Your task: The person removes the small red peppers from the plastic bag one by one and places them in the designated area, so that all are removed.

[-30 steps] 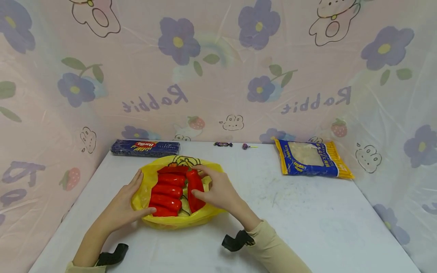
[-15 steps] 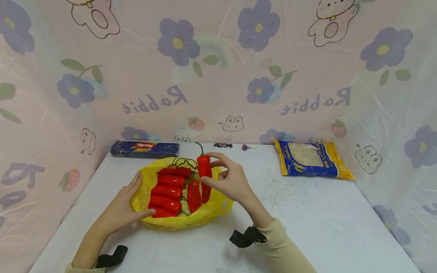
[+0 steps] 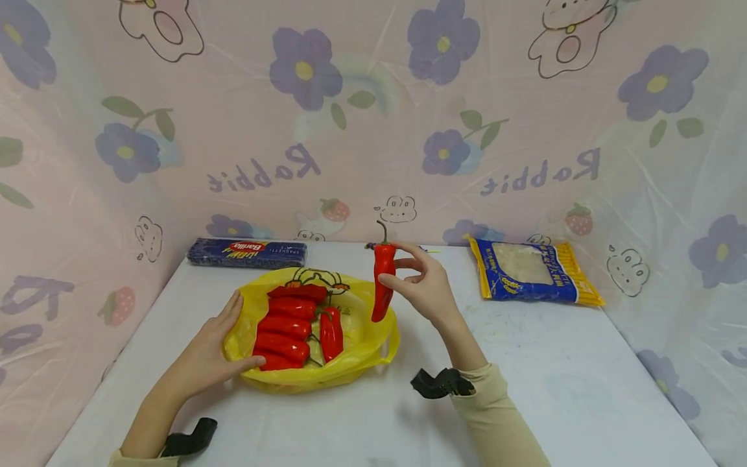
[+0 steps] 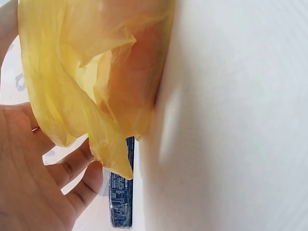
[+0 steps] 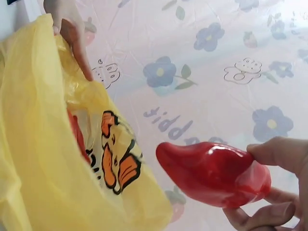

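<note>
Head view, right hand (image 3: 428,288): pinching red pepper (image 3: 384,279), raised near right rim of yellow bag (image 3: 327,378).
Left hand (image 3: 213,353): unclenched, spread against bag's left side.
Bagged peppers (image 3: 286,327): inside bag, seemingly pending; held one out.

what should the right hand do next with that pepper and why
Probably carry the red pepper further right and lower it onto the white table. The right hand pinches it stem up, and over the last second it has risen out of the yellow bag; the right wrist view shows it apart from the bag.
</note>
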Demonstrator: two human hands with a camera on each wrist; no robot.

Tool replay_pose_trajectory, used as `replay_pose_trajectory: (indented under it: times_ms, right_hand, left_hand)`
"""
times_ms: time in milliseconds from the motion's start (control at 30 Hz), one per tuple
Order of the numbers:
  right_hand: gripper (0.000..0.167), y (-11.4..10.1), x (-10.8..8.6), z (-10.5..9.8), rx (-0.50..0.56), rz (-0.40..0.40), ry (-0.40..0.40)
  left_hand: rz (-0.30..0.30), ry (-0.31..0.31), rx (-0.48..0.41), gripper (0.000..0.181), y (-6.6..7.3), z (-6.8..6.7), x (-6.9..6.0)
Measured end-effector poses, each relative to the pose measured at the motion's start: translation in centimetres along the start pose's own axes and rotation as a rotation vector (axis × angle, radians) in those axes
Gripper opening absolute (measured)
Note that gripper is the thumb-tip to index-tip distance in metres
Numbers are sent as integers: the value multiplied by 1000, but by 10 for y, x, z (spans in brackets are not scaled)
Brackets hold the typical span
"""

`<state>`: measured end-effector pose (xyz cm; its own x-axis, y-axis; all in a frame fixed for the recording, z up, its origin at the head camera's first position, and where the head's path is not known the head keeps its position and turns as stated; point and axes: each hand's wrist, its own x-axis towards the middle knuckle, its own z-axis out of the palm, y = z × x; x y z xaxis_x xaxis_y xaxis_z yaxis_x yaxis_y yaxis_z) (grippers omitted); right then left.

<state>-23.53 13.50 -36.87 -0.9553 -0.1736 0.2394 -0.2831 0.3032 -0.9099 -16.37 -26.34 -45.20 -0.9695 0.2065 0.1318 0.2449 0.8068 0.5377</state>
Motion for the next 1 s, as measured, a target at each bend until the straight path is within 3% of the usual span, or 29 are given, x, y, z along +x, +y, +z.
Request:
replay_pose_trajectory:
  times_ms: [433,767,1000]
  right_hand:
    - [63,35,13,-17,-42,150,67]
    - [64,62,18,-30,5,337,66]
    - [61,79,15,-22,-21,410,36]
  left_hand:
    - [-28,-14,1,126,-2,1,1]
    - [-41,-24,7,125,0,-1,0]
    - [-18,-15,4,125,-2,0,0]
